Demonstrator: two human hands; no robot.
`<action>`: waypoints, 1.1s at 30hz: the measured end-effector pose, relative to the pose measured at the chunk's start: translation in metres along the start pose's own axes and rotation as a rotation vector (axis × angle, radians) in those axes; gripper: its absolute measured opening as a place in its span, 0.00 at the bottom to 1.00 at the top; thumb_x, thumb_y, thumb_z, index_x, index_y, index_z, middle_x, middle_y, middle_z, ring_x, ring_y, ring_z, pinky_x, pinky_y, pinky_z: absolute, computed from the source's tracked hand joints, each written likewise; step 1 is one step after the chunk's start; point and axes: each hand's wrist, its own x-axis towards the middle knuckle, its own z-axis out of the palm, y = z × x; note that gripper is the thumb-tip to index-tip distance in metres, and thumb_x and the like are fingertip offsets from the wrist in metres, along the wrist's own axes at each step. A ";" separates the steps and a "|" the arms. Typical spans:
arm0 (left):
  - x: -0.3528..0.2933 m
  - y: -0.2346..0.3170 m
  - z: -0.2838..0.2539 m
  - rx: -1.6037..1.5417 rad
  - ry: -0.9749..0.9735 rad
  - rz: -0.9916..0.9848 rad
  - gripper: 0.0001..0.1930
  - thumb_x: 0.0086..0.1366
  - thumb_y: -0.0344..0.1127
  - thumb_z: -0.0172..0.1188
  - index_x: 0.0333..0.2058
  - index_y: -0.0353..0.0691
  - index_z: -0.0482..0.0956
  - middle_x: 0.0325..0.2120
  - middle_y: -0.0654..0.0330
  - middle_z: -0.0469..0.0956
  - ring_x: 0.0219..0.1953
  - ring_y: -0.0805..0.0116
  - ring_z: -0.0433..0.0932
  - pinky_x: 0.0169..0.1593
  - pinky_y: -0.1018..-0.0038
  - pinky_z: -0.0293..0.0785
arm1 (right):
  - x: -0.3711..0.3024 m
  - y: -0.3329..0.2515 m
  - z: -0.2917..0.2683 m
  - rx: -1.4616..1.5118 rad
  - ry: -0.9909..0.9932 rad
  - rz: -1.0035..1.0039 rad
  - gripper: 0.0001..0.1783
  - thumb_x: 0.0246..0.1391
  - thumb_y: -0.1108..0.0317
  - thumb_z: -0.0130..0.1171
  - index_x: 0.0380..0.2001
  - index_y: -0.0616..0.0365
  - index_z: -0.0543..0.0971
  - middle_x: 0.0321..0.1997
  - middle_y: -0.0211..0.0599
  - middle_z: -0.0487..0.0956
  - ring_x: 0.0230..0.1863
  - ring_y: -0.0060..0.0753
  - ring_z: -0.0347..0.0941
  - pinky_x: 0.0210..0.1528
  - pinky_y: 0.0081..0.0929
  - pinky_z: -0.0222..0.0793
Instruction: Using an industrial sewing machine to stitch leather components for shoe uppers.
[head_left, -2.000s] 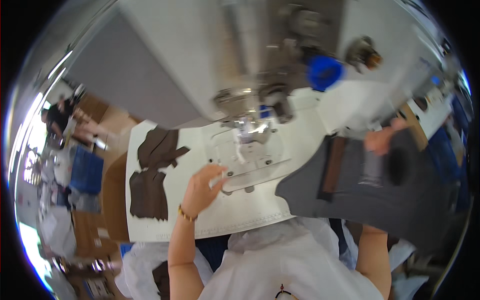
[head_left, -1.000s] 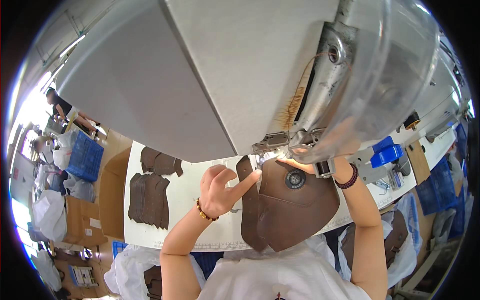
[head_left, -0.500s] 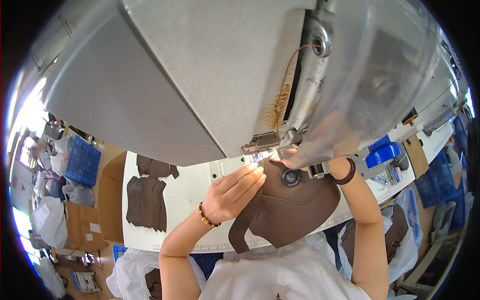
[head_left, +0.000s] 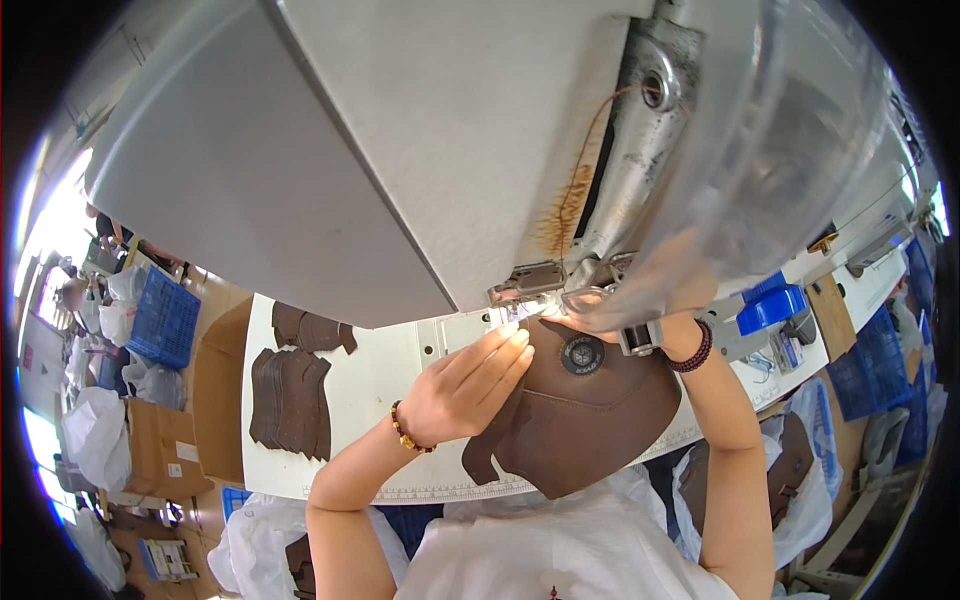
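A brown leather panel (head_left: 590, 430) with a round dark badge lies under the sewing machine's presser foot (head_left: 530, 285), and its lower part reaches over the table's front edge. My left hand (head_left: 468, 388) pinches the left side of the panel close to the lit needle area, fingers pressed together. A narrow leather flap (head_left: 482, 462) hangs below that hand. From the right, my right hand (head_left: 680, 332) reaches over the panel toward the needle. Most of it sits behind a clear plastic guard (head_left: 740, 170), which blurs its fingers. Brown thread (head_left: 583, 150) runs down the machine head.
Stacked brown leather pieces (head_left: 290, 405) lie on the white table (head_left: 385, 385) at left, with more pieces (head_left: 312, 330) behind them. A blue object (head_left: 770, 308) stands on the right. Cardboard boxes (head_left: 160, 450), blue crates (head_left: 165, 318) and plastic bags surround the table.
The leather panel has shifted slightly upward under the machine, and its hanging flap has risen toward my left hand. Both hands stay near the needle.
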 end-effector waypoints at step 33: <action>0.007 -0.007 0.001 -0.030 0.025 -0.097 0.15 0.42 0.24 0.58 0.34 0.33 0.79 0.36 0.58 0.75 0.40 0.63 0.76 0.35 0.74 0.78 | -0.004 0.034 0.002 1.394 -0.112 0.372 0.22 0.52 0.58 0.53 0.44 0.64 0.74 0.46 0.49 0.76 0.49 0.46 0.73 0.51 0.40 0.69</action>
